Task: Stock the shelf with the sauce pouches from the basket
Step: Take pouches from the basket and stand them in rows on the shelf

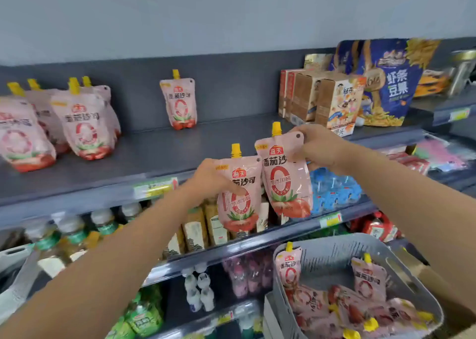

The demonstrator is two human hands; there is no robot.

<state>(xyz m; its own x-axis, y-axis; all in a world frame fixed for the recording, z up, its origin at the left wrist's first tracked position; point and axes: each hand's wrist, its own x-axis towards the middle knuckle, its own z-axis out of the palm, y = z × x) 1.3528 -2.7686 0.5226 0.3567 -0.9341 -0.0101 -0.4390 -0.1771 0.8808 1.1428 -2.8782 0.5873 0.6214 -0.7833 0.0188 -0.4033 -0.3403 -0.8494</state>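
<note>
At the front edge of the top shelf (154,155), both hands are raised, each holding one pink sauce pouch with a yellow cap.

Left hand (210,180): fingers curled round the left side of the lower pouch (242,202), thumb laid across its front. This pouch is upright, cap upward, in the air in front of the shelf lip and not resting on the shelf.

Right hand (320,146): fingers closed on the upper right corner of the higher pouch (287,184), beside the hang hole. This pouch is also upright, tilted slightly, and clear of the shelf surface. The two held pouches sit just beside each other; whether their edges touch cannot be told.

Already on the shelf: a single pouch (181,104) standing against the back panel, and a cluster of pouches (82,124) standing at the left, well apart from it. Brown cartons (332,104) and a blue snack bag (391,86) occupy the right end.

Grey basket (334,256), lower right: remaining pouches (360,310) lie heaped in the bottom, with two leaning upright against its walls.

Lower shelves carry bottled drinks (72,233) and other packaged goods. Yellow-green price labels (154,187) are fixed to the shelf edges.
</note>
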